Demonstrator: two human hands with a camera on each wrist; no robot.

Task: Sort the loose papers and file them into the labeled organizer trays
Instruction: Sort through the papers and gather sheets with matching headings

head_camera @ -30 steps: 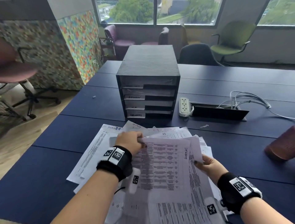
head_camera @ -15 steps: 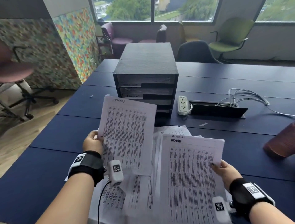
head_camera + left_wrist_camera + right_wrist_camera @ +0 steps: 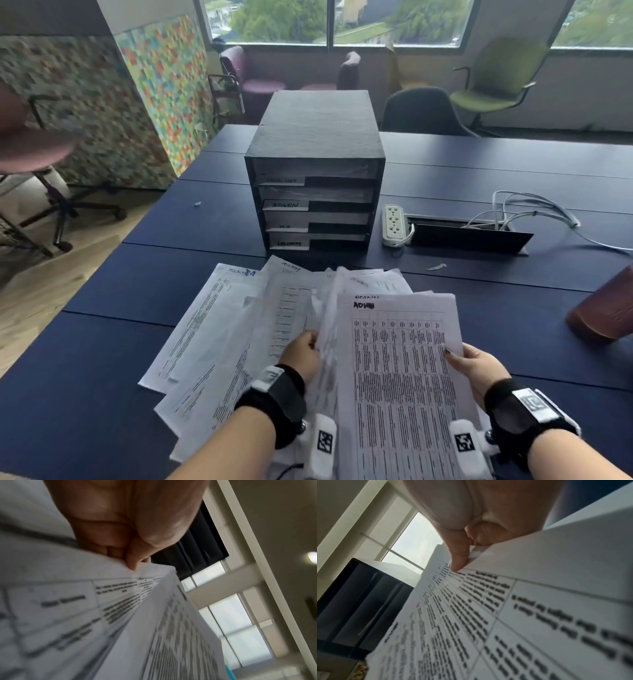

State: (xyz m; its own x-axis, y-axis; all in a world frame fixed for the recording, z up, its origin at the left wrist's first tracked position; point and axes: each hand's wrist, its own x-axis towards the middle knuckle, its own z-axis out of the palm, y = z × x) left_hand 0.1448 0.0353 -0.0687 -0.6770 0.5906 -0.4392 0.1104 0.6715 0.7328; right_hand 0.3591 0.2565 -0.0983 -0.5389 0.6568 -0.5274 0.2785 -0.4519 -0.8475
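Left sheet (image 3: 325,342) lowered — each hand's grip, left (image 3: 301,356) and right (image 3: 479,368), pinches one sheet.

The loose papers (image 3: 219,329) are thin white printed sheets, matt, a little curled at the edges. The organizer (image 3: 315,137) looks like black board with a faintly grained, dull top, its trays fronted with white paper labels. The worktop (image 3: 102,342) is a smooth dark blue, matt. The power strip (image 3: 392,224) is glossy pale plastic. The floor (image 3: 34,308) is light wood.
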